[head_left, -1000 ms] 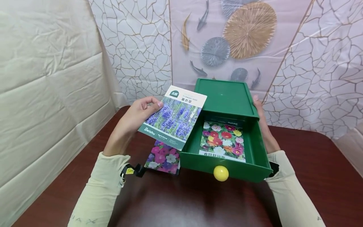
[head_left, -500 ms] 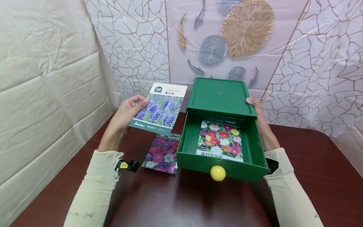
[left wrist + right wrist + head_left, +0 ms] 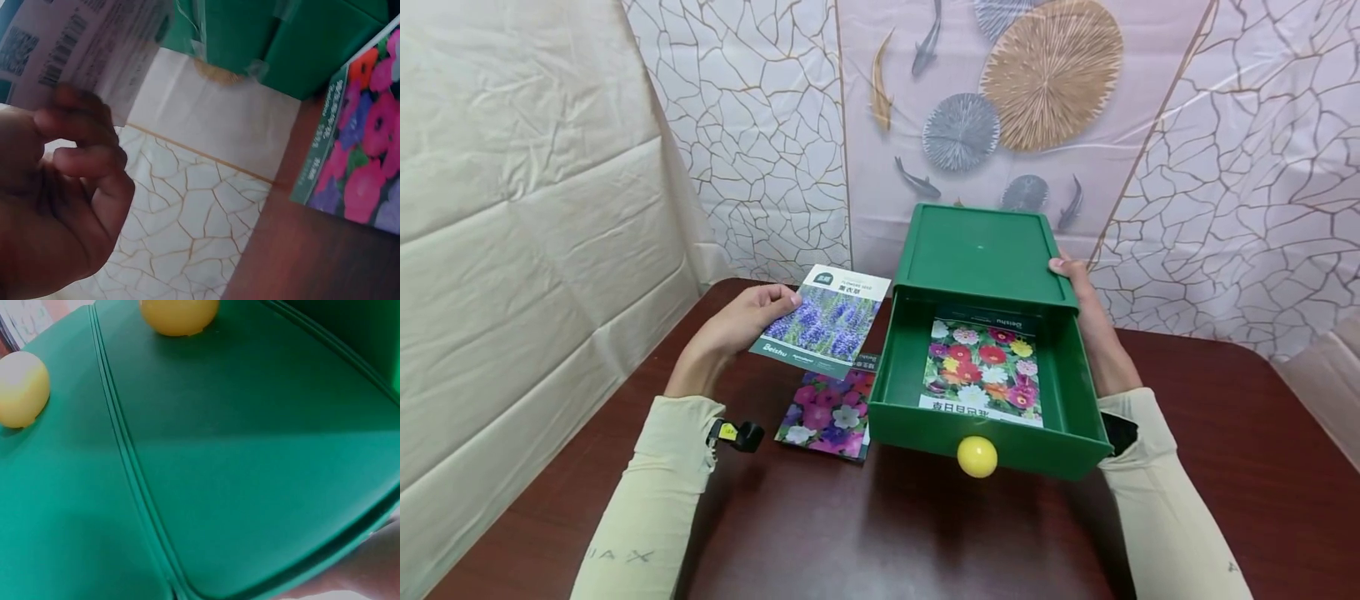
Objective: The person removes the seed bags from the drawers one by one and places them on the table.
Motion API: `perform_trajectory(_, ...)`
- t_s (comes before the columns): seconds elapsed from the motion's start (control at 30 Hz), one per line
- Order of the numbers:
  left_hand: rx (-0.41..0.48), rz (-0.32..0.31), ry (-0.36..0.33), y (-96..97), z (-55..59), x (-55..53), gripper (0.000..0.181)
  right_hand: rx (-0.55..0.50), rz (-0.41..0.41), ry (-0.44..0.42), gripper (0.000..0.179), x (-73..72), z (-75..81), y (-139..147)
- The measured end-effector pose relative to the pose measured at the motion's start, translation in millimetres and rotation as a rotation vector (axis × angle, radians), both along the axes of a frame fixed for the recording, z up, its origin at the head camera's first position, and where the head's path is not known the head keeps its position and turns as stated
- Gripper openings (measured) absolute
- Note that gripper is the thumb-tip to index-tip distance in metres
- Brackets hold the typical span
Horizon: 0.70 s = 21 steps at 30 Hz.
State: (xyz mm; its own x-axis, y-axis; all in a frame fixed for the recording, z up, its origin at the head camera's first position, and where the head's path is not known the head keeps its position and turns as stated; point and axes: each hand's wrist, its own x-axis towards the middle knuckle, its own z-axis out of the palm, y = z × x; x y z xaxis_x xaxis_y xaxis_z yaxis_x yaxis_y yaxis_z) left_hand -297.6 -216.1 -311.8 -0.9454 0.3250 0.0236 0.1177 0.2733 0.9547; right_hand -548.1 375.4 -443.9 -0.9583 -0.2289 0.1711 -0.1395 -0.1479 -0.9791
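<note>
My left hand (image 3: 737, 321) pinches a seed packet with purple lavender-like flowers (image 3: 823, 325) by its left edge; its barcoded back shows in the left wrist view. In the head view it overlaps the top of a pink and purple flower seed packet (image 3: 823, 417) lying on the table. To the right, a green drawer box (image 3: 981, 250) has its top drawer (image 3: 1075, 408) pulled out, with a yellow knob (image 3: 977, 457) on the front. A seed packet of mixed flowers (image 3: 981, 367) lies inside. My right hand (image 3: 1082, 300) grips the box's right side, thumb at the top edge, other fingers hidden.
Dark reddish-brown tabletop (image 3: 805, 525) lies beneath everything. Behind it hangs a patterned cloth (image 3: 767, 167) with fish and round shapes; a plain pale cloth (image 3: 535, 250) covers the left side. More yellow knobs (image 3: 22, 390) show on the box in the right wrist view.
My left hand has carried the lavender packet leftward from the drawer's edge, then lowered it toward the packet on the table. My right hand stays on the box.
</note>
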Motion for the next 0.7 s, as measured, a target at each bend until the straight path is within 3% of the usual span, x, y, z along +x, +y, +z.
perform_trajectory(0.17, -0.081, -0.067, -0.085, -1.3, -7.6, -3.1, 0.024, 0.004, 0.046, -0.028, 0.075, -71.8, -44.2, 40.6)
perform_trajectory(0.3, -0.207, -0.101, -0.077, -1.0, -10.1, -3.4, 0.022, -0.015, 0.079, -0.026, 0.074, -106.7, -64.9, 61.6)
perform_trajectory(0.37, -0.252, -0.102, -0.068, -0.6, -11.2, -3.6, 0.021, -0.029, 0.082, -0.033, 0.074, -112.9, -68.2, 64.9)
perform_trajectory(0.6, -0.301, -0.130, -0.075, 0.8, -17.3, -4.2, 0.019, -0.018, 0.023, -0.056, 0.073, -107.3, -63.5, 60.1)
perform_trajectory(0.7, -0.315, -0.153, -0.094, 0.5, -21.3, -4.7, 0.019, -0.029, 0.043, -0.055, 0.074, -112.4, -64.9, 62.2)
